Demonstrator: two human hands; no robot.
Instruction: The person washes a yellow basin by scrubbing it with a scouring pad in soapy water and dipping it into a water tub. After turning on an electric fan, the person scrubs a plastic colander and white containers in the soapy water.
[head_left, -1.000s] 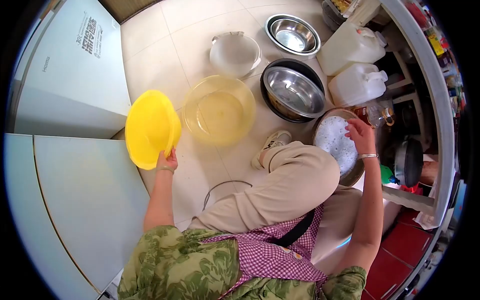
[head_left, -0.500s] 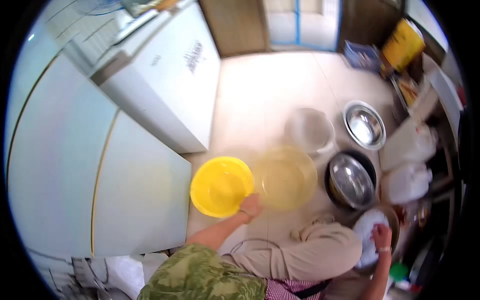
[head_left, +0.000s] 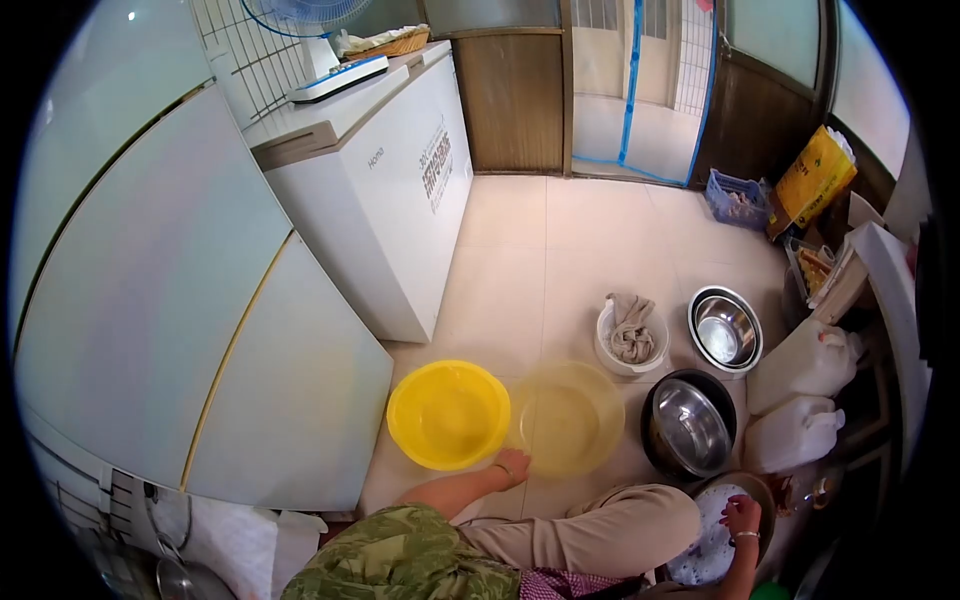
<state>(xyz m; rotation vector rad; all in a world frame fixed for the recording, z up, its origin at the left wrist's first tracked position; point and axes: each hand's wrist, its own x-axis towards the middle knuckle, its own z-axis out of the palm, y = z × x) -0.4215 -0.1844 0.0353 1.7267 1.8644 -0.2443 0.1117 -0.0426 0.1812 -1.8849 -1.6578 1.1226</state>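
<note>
My left hand [head_left: 513, 467] is at the near-left rim of a translucent yellowish basin [head_left: 572, 418], fingers closed on that rim. Just left of it, an opaque yellow basin [head_left: 448, 415] stands on the floor. Over at the lower right, my right hand [head_left: 741, 515] hovers above or touches a wide basin with foamy suds [head_left: 705, 545]. Its fingers are curled together; what they hold, if anything, is hidden. My bent knee [head_left: 650, 520] covers the near side of the sudsy basin.
Beyond stand a white bucket with a greyish cloth [head_left: 632, 335], steel bowls [head_left: 725, 330], and a steel bowl in a dark basin [head_left: 690, 428]. White jugs [head_left: 795, 435] line the right side. A white chest freezer [head_left: 390, 200] and pale cabinet [head_left: 290, 400] are at left.
The camera has tilted up, so everything sits lower in view and looks sharper. My left hand stays by the translucent basin, my right hand by the suds.
</note>
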